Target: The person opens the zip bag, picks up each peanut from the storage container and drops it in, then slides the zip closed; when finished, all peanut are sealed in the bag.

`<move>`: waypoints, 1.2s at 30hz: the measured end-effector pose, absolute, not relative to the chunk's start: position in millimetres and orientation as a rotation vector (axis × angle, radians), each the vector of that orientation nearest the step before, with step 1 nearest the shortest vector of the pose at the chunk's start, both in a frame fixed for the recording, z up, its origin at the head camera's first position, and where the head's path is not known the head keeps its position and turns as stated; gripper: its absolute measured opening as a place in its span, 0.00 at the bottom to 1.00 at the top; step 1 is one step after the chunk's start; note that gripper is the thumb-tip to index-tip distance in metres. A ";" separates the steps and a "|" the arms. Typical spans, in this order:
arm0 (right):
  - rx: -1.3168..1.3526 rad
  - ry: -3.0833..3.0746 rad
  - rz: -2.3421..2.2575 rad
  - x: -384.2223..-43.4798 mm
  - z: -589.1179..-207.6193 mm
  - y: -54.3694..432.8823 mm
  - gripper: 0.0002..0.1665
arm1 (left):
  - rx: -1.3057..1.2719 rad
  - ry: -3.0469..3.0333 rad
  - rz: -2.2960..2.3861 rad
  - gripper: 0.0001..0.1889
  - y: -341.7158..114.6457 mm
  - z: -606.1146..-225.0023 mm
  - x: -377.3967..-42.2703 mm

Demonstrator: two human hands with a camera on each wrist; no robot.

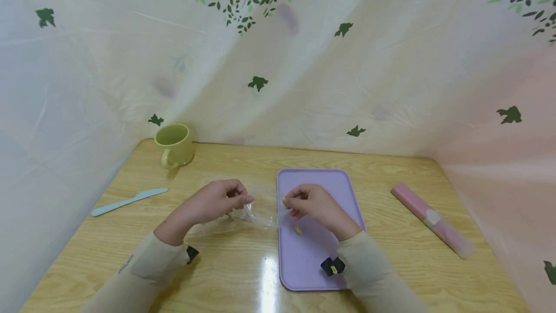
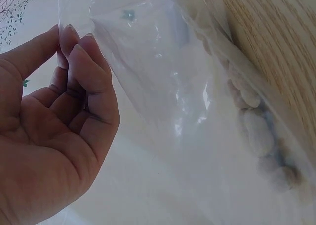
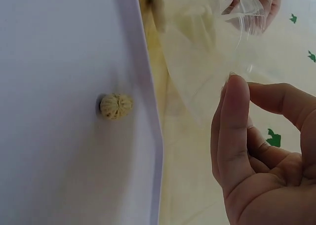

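Note:
A clear plastic bag (image 1: 260, 216) stretches between the two hands above the table. My left hand (image 1: 219, 202) pinches its upper edge between thumb and fingertips. In the left wrist view several peanuts (image 2: 259, 133) show hazily through the film, low in the bag. My right hand (image 1: 310, 204) has thumb and forefinger pressed together at the bag's other side, over the purple tray (image 1: 321, 180); it appears to pinch the film, though the thin edge is hard to make out there. One peanut in its shell (image 3: 116, 106) lies on the tray, below the right hand and apart from it.
Back left stands a yellow-green mug (image 1: 175, 146), with a light blue plastic knife (image 1: 130, 202) in front of it. A long pink packet (image 1: 432, 219) lies to the right of the tray. A leaf-patterned curtain (image 1: 295, 86) closes off the table's back and sides.

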State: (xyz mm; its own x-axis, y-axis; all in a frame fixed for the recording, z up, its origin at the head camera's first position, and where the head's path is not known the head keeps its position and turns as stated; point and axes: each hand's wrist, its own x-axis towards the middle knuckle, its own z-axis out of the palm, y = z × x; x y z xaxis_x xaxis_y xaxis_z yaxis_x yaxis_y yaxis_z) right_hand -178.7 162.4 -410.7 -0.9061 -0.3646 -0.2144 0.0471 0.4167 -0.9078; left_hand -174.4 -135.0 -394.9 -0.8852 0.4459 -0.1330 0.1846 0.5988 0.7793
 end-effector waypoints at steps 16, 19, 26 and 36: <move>-0.249 2.333 -1.481 -175.8 -409.5 172.5 0.18 | 0.503 2.510 1.188 0.14 -134.1 -395.5 -175.5; -0.246 2.355 -1.480 -175.3 -410.5 178.8 0.19 | 0.501 2.513 1.189 0.14 -134.1 -395.0 -175.1; -0.222 2.366 -1.449 -174.0 -415.0 192.6 0.19 | 0.497 2.525 1.174 0.14 -134.6 -392.8 -174.0; -0.282 2.318 -1.193 -169.2 -433.5 195.7 0.10 | 0.498 2.525 1.170 0.14 -133.7 -392.9 -174.2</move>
